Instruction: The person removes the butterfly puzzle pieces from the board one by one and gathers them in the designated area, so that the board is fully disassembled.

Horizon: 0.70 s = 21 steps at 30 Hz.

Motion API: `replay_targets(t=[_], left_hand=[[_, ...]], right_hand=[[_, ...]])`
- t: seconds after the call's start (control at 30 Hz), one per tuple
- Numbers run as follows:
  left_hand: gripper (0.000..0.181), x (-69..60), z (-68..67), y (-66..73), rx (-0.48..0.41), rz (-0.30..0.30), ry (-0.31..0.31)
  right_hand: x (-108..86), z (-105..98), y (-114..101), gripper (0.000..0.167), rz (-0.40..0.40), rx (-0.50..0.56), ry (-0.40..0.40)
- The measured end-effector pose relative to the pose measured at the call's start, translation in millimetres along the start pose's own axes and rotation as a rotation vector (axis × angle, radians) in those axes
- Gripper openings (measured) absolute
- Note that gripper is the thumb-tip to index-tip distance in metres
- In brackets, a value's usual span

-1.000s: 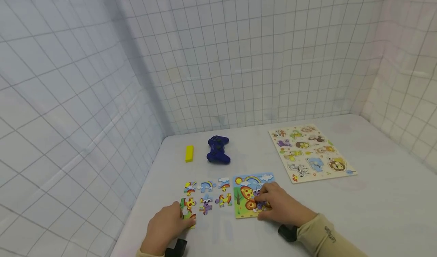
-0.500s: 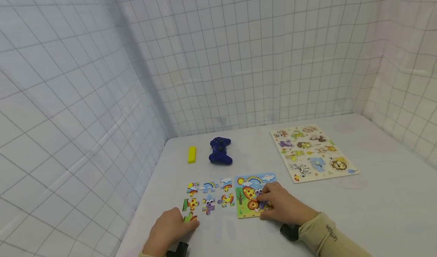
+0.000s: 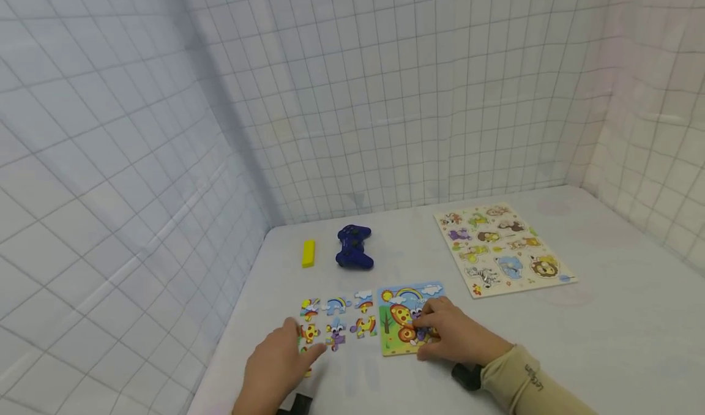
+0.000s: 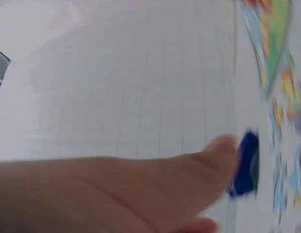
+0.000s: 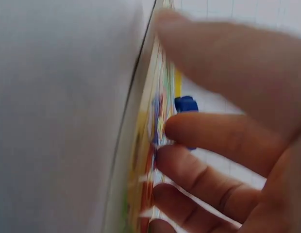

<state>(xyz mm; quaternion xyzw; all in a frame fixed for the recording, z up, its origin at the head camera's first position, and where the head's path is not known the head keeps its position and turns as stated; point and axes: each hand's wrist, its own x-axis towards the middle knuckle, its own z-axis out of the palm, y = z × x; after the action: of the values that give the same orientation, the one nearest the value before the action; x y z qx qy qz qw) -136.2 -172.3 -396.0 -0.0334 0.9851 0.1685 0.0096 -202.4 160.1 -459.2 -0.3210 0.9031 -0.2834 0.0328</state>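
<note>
My left hand (image 3: 275, 363) hovers at the left of a loose layout of jigsaw pieces, thumb and index finger spread apart. It partly covers the lower-left pieces, including a yellow-and-red piece (image 3: 310, 333). Near its thumb lies a purple butterfly-face piece (image 3: 335, 336); behind that is a rainbow piece (image 3: 336, 305). Fingertips of my right hand (image 3: 454, 332) rest on a square butterfly picture board (image 3: 391, 338), covering its right side. In the right wrist view those fingers (image 5: 209, 133) are slightly bent against the board's face, with the thumb near its edge.
Behind the pieces lie a dark blue game controller (image 3: 352, 248) and a yellow block (image 3: 308, 253). A larger animal peg puzzle (image 3: 498, 250) lies at the back right. Grid-patterned white cloth walls (image 3: 374, 97) enclose the white table (image 3: 606, 329) at the back and sides.
My left hand has come off the lower-left piece, with its thumb and index finger opening wider and the hand shifting slightly right. My right hand stays on the board.
</note>
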Motion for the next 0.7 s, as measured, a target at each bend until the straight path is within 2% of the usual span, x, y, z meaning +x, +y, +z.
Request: replay_targets(t=[0.07, 0.13, 0.2, 0.27, 0.3, 0.4, 0.5, 0.6, 0.7], left_hand=[[0.047, 1.6, 3.8, 23.2, -0.068, 0.141, 0.003], [0.039, 5.8, 13.3, 46.7, -0.135, 0.254, -0.061], [0.035, 11.0, 25.3, 66.3, -0.174, 0.324, -0.148], [0.032, 18.4, 39.0, 80.4, -0.165, 0.378, -0.184], [0.031, 22.6, 46.4, 85.6, -0.152, 0.409, -0.180], [0.029, 33.4, 69.2, 94.0, -0.131, 0.495, -0.116], [0.024, 39.4, 88.2, 94.0, -0.125, 0.532, -0.048], [0.017, 42.0, 98.9, 91.6, -0.145, 0.546, -0.008], [0.014, 43.9, 100.7, 89.5, -0.167, 0.563, -0.001]], right_hand=[[-0.8, -1.4, 2.1, 0.045, -0.007, 0.022, 0.024], [-1.4, -3.2, 4.9, 0.037, -0.014, 0.041, 0.071], [-1.7, -4.9, 7.7, 0.031, -0.011, 0.039, 0.134], [-1.1, -6.4, 9.3, 0.030, -0.002, 0.018, 0.201], [-0.9, -6.6, 10.1, 0.032, 0.002, 0.005, 0.227], [-0.3, -6.0, 11.1, 0.044, 0.020, -0.019, 0.265], [0.6, -3.9, 12.0, 0.055, 0.042, -0.017, 0.246], [-0.4, -3.8, 11.0, 0.064, 0.093, 0.009, 0.179], [-2.9, -6.0, 9.0, 0.076, 0.151, 0.042, 0.067]])
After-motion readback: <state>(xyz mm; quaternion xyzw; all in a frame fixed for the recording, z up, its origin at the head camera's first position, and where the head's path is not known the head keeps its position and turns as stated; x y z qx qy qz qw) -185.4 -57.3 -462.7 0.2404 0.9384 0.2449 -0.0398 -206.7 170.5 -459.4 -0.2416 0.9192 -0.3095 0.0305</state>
